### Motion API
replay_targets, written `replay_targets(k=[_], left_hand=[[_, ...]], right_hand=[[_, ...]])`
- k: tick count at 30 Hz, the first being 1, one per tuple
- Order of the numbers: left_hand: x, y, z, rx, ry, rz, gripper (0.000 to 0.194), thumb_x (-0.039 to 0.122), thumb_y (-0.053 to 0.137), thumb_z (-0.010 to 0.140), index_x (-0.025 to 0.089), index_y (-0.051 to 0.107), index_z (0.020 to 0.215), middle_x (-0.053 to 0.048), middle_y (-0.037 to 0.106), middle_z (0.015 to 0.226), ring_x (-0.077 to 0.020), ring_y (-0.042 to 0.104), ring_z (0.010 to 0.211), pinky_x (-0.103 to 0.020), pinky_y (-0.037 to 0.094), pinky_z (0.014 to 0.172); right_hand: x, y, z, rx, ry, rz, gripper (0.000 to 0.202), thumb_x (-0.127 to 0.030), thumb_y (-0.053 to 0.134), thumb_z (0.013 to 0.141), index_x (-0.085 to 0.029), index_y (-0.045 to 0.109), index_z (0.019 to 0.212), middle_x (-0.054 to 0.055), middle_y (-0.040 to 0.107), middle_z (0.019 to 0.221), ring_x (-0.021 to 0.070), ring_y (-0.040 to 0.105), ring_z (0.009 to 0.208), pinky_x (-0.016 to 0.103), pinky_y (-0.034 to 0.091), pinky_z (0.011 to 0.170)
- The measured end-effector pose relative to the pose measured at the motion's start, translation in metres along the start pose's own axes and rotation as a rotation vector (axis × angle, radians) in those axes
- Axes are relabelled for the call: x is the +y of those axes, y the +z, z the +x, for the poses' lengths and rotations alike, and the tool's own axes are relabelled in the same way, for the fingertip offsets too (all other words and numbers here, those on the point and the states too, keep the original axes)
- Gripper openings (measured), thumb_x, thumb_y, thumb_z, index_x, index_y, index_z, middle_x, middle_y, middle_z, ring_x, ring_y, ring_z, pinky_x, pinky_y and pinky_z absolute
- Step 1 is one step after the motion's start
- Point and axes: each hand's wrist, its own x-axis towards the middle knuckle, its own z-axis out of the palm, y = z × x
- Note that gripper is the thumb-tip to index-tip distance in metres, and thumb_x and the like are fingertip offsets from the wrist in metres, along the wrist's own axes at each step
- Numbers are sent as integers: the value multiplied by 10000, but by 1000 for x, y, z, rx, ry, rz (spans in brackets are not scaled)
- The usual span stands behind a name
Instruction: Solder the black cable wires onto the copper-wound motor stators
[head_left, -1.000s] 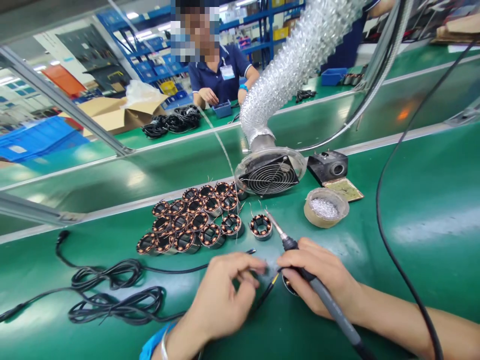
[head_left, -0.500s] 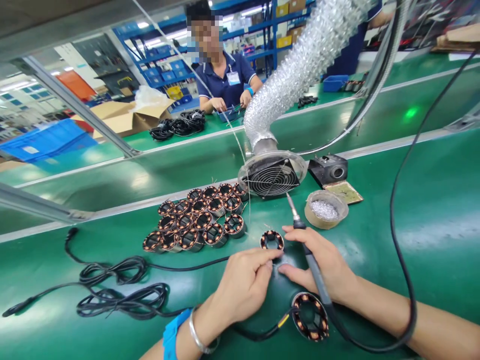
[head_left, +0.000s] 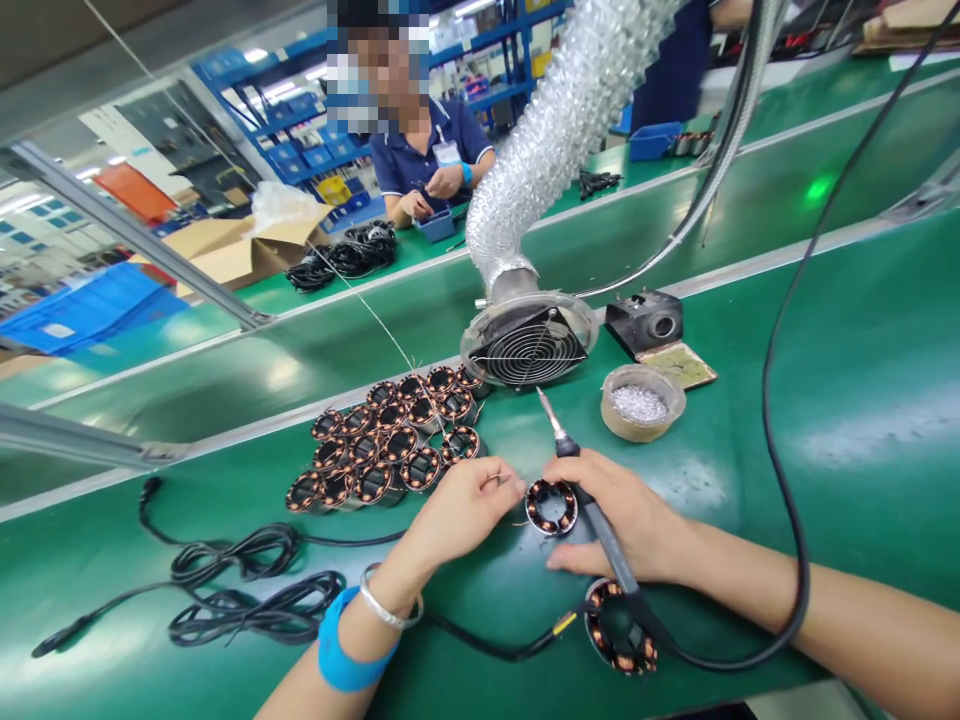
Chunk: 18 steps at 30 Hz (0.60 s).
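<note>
My right hand [head_left: 626, 510] is closed around a soldering iron [head_left: 611, 545], its metal tip pointing up and away from me. Fingers of that hand also reach the right side of a small stator [head_left: 551, 508] with copper windings. My left hand [head_left: 469, 505] is pinched at the stator's left side, with a thin wire at the fingertips; whether it joins the pale hanging strand [head_left: 375, 315] I cannot tell. Nearer me lies another stator [head_left: 645, 655] with a black cable [head_left: 510, 652] attached, partly behind the iron's cord.
Several stators [head_left: 375, 482] stand grouped at left behind coiled black cables [head_left: 247, 610]. A fume extractor [head_left: 532, 350] hangs ahead on a foil duct [head_left: 555, 150]. Right of it are a round tub of metal shavings [head_left: 641, 405] and a black iron holder [head_left: 646, 322]. A co-worker [head_left: 427, 150] sits opposite.
My left hand has moved up and left, off the small stator's front, and now pinches beside it. The iron's tip has shifted left. The pale strand now slants from the upper left.
</note>
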Motion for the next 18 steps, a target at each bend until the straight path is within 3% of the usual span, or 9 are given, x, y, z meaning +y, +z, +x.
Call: replay_targets(k=[5, 10, 14, 18], left_hand=[[10, -2, 6, -43, -21, -155, 367, 496, 597, 770, 177, 507, 612, 73, 341, 518, -93, 267, 507, -228, 208, 493], [17, 13, 7, -112, -149, -379, 461, 651, 577, 751, 197, 523, 697, 123, 204, 441, -80, 135, 412, -231, 106, 429], [10, 16, -8, -33, -12, -181, 468, 616, 590, 810, 154, 571, 741, 72, 353, 549, -88, 261, 509, -222, 206, 488], [3, 16, -18, -59, -17, -93, 420, 554, 607, 829, 155, 571, 703, 46, 407, 581, -99, 301, 544, -227, 228, 506]], right_hand=[[-5, 0, 2, -49, 31, -2, 481, -132, 682, 695, -212, 488, 1128, 24, 572, 909, 175, 548, 781, 285, 494, 672], [-5, -17, -9, -13, 36, 3, 462, -112, 601, 722, -206, 475, 1156, 24, 564, 921, 155, 531, 752, 270, 483, 665], [-3, -21, -13, -27, 66, -17, 449, -124, 616, 715, -205, 488, 1138, 22, 562, 918, 153, 534, 747, 264, 480, 652], [-3, -21, -10, -53, 67, -23, 445, -129, 616, 719, -207, 496, 1141, 24, 562, 917, 155, 539, 756, 268, 484, 658]])
